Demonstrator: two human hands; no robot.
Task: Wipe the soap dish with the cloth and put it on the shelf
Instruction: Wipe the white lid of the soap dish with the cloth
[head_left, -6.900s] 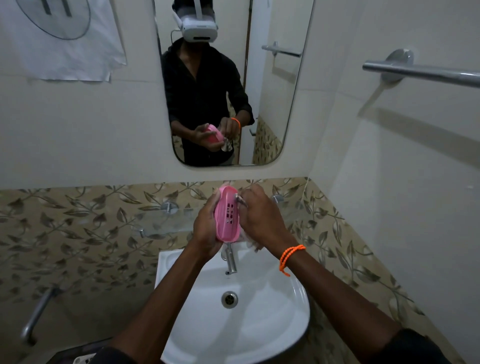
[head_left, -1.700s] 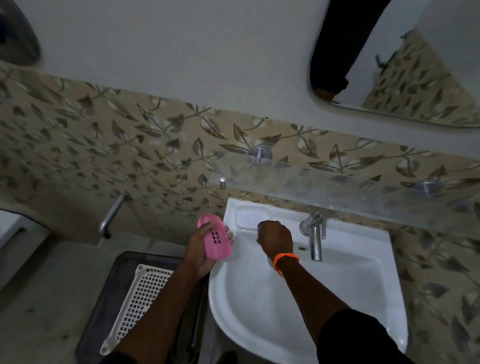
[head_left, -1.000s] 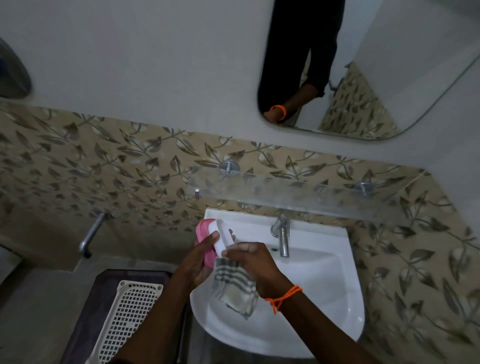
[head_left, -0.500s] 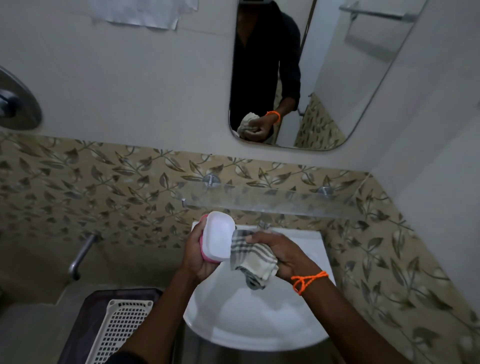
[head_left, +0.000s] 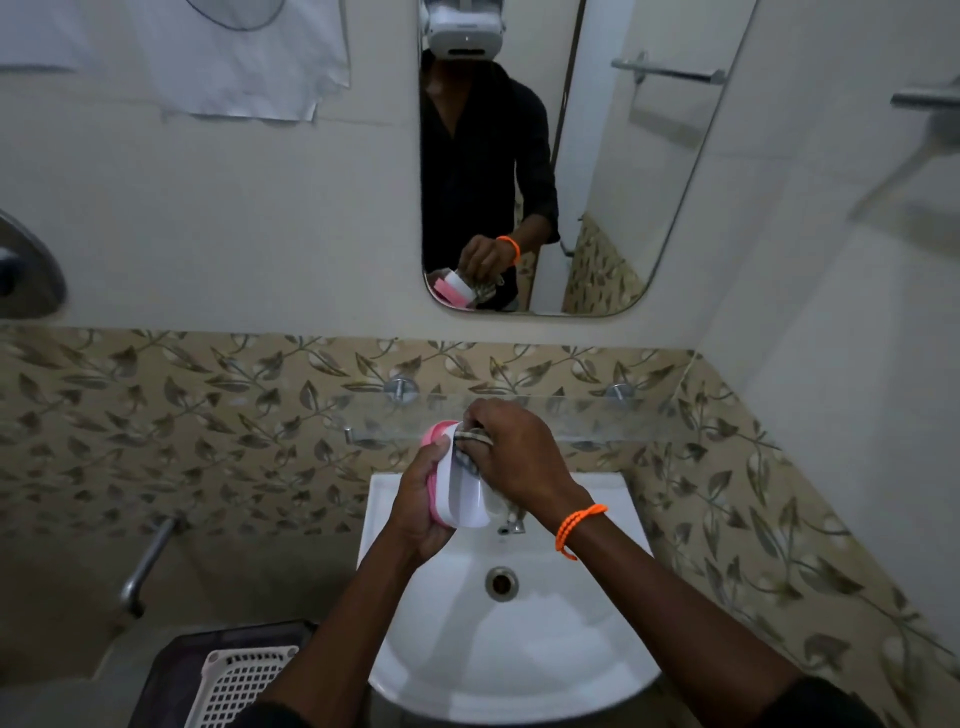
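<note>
view: head, looking down at a white sink (head_left: 511, 654)
soap dish (head_left: 457, 486): pink and white, held on edge above the sink's back rim, just below the glass shelf (head_left: 582, 415), not on it
left hand (head_left: 421, 512): at 9 o'clock of the dish, fingers wrapped round its pink side, gripping it
right hand (head_left: 511, 452): at 3 o'clock of the dish, fingers curled, pinching the cloth against the dish's white face
cloth (head_left: 470, 444): striped, mostly hidden under the right hand
wristband (head_left: 576, 527): orange, on the right wrist
drain (head_left: 501, 583): 6 o'clock of the dish
mirror (head_left: 639, 182): 12 o'clock, reflects both hands and the dish
basket (head_left: 236, 686): white lattice, 7 o'clock, on the floor
pipe (head_left: 145, 564): metal, 9 o'clock, on the wall
</note>
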